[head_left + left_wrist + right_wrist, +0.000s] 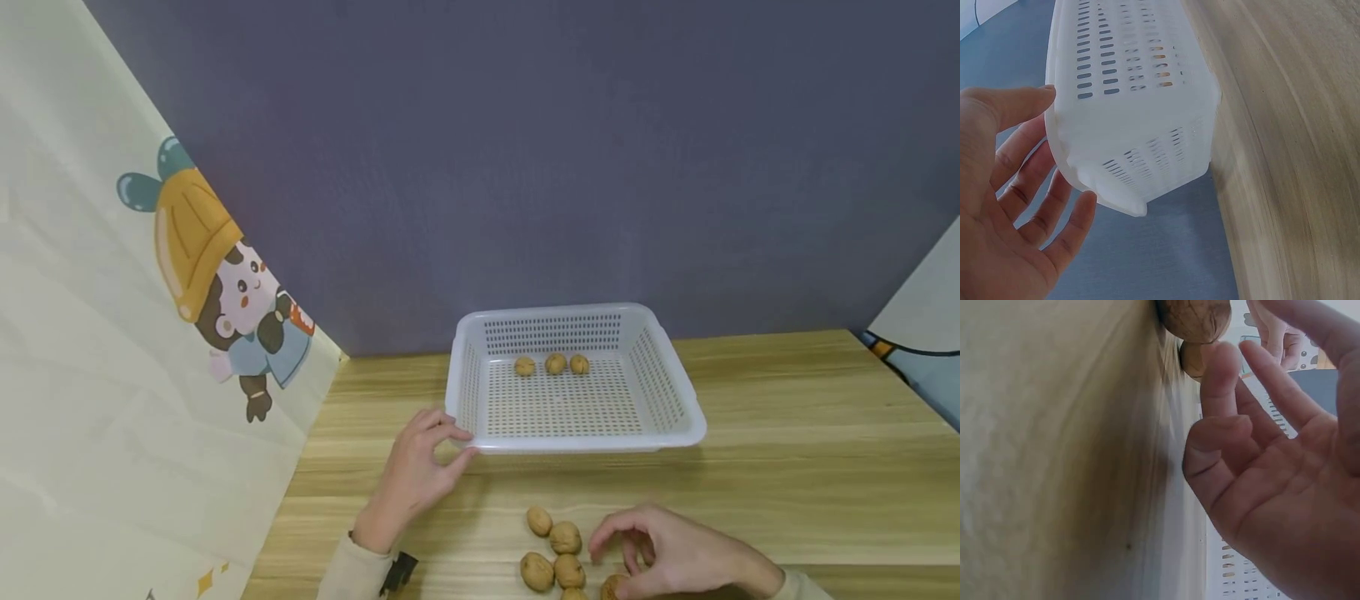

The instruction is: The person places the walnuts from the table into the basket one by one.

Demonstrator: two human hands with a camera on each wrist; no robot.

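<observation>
A white plastic basket [558,445] with slotted walls stands on the wooden table, three walnuts [555,364] lying in a row inside it. At its near left corner my left hand [422,467] holds the rim, the thumb on the outside and fingers across the edge; in the left wrist view the hand [1016,187] meets the rim [1054,134] lightly. Several loose walnuts [566,537] lie in front of the basket. My right hand [667,550] arches over one walnut [611,587] at the bottom edge, thumb beside it and index finger apart from it.
The wooden table [810,450] runs up to a dark blue-grey wall [525,167] right behind the basket. A pale sheet with a cartoon figure [247,292] borders the left side. Another printed panel [926,308] stands at the right.
</observation>
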